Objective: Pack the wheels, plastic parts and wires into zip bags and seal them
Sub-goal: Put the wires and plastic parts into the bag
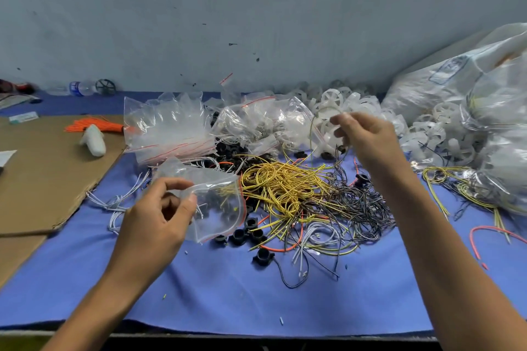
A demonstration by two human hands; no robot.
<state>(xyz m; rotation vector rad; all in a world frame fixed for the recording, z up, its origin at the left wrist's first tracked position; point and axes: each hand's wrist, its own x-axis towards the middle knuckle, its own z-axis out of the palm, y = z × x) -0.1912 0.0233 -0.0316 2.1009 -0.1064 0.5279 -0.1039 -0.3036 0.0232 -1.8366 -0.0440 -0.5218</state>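
My left hand (159,216) pinches a clear zip bag (219,202) with a red seal line, held above the blue cloth. My right hand (362,137) is raised and blurred; it grips a thin yellow-green wire (311,134) that loops down from the fingers, and a small dark part seems to hang below the palm. Between the hands lies a tangle of yellow wires (285,182), with dark wires (359,202) to its right. Black plastic parts (245,234) lie near the bag's lower edge. White wheels (332,98) are piled at the back.
A stack of empty zip bags (168,128) and filled bags (268,120) lie behind the wires. Large plastic sacks (470,100) fill the right side. Cardboard (42,174) covers the left, with orange cord (94,124) and a white object (94,139) on it. A water bottle (81,88) lies by the wall.
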